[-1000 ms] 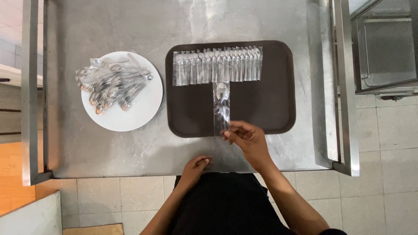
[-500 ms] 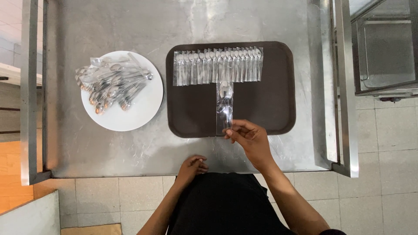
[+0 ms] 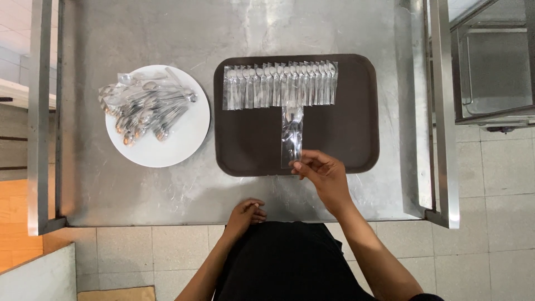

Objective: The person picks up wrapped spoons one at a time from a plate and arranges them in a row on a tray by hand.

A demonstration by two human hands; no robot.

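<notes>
Clear plastic is what your right hand (image 3: 326, 174) pinches: the fingers (image 3: 305, 163) are clamped on the near end of a single wrapped spoon (image 3: 292, 136), which lies lengthwise on the brown tray (image 3: 356, 134) with its far end just under the row of wrapped spoons (image 3: 280, 85). To place it well, I'd judge you should keep the sleeve flat and square to that row, sliding rather than lifting so the thin film doesn't buckle. Your left hand (image 3: 245, 214) rests loosely curled at the near tabletop (image 3: 139, 195) edge, holding nothing, well apart from the white plate (image 3: 184, 139) of loose spoons (image 3: 142, 108)
</notes>
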